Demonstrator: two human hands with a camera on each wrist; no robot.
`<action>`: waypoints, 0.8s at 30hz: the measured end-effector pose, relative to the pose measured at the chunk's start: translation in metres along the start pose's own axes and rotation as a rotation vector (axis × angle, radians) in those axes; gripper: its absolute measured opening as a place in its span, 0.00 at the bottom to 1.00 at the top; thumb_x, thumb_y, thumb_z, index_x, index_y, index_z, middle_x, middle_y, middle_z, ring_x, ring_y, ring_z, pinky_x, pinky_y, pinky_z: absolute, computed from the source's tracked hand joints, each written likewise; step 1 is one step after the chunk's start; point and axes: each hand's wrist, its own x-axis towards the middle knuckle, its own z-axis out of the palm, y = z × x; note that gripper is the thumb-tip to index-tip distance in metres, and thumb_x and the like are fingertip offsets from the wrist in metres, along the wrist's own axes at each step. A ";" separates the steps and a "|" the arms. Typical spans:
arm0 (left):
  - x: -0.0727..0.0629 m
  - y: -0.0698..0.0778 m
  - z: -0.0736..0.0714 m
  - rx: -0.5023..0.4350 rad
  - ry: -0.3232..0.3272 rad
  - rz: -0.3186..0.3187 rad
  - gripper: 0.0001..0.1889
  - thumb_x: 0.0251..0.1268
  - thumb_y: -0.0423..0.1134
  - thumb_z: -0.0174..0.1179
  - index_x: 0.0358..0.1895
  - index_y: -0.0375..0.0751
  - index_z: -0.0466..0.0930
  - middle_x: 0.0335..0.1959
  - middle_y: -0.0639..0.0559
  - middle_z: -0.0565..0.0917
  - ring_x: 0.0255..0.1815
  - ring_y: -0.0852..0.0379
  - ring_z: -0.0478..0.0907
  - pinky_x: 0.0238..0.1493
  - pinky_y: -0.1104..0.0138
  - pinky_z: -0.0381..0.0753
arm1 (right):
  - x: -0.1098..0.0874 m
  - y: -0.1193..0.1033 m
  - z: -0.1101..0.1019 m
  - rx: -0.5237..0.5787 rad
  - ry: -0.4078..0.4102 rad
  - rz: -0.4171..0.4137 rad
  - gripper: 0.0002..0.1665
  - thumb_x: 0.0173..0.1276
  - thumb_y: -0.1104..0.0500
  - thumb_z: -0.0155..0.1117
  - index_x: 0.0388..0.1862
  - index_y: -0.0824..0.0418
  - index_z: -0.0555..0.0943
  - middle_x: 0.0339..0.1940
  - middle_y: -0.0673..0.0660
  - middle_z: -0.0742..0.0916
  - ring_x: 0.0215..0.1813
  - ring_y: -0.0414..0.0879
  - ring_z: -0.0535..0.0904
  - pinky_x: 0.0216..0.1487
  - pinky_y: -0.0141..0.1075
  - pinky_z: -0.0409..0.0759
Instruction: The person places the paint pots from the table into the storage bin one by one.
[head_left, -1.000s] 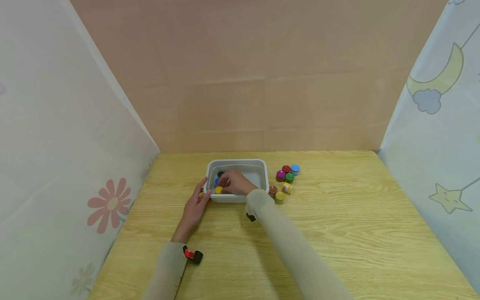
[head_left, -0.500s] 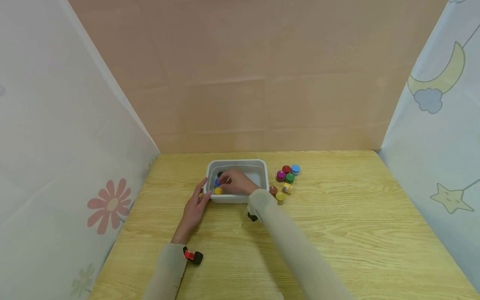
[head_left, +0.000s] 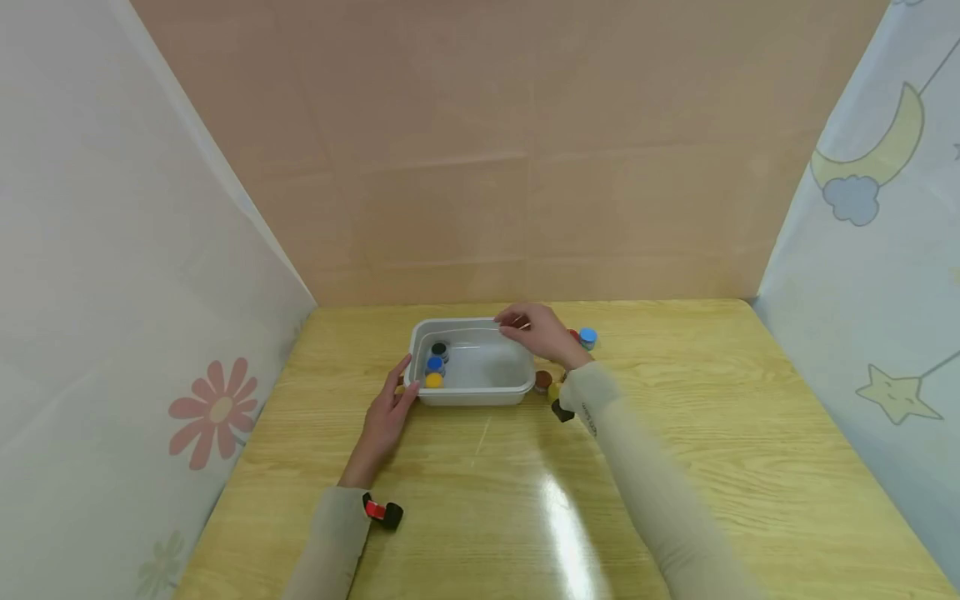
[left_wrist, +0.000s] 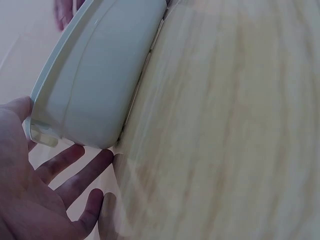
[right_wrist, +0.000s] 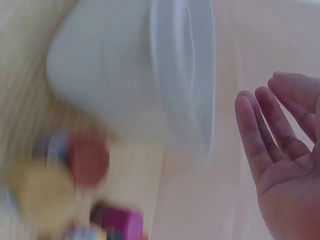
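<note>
While the left hand, spread, touches the white plastic tub at left, the right hand, released and loosely spread, hangs above its right end. Inside stand three jars.

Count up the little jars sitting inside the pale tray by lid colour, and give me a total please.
Black-lidded jar: 1
Blue-lidded jar: 1
Yellow-lidded jar: 1
Total in the pale tray: 3
</note>
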 end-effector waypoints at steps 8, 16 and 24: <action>0.001 0.001 -0.001 0.000 -0.011 0.005 0.31 0.79 0.68 0.45 0.81 0.80 0.50 0.73 0.39 0.71 0.65 0.36 0.80 0.68 0.38 0.73 | -0.030 0.069 -0.062 0.026 0.138 0.153 0.19 0.81 0.56 0.58 0.66 0.61 0.79 0.63 0.65 0.84 0.61 0.60 0.79 0.58 0.55 0.82; -0.003 0.000 -0.001 0.006 0.006 -0.001 0.31 0.79 0.66 0.46 0.81 0.78 0.52 0.72 0.39 0.72 0.63 0.38 0.82 0.68 0.39 0.73 | -0.059 0.123 -0.078 -0.008 0.143 0.280 0.26 0.82 0.58 0.56 0.74 0.67 0.72 0.65 0.71 0.79 0.66 0.67 0.76 0.64 0.59 0.77; -0.003 0.001 -0.001 0.009 0.004 -0.002 0.30 0.79 0.66 0.46 0.80 0.79 0.52 0.72 0.39 0.72 0.63 0.38 0.82 0.68 0.39 0.73 | -0.065 0.138 -0.073 0.046 0.081 0.335 0.35 0.81 0.59 0.58 0.80 0.67 0.62 0.72 0.74 0.73 0.70 0.71 0.72 0.67 0.59 0.76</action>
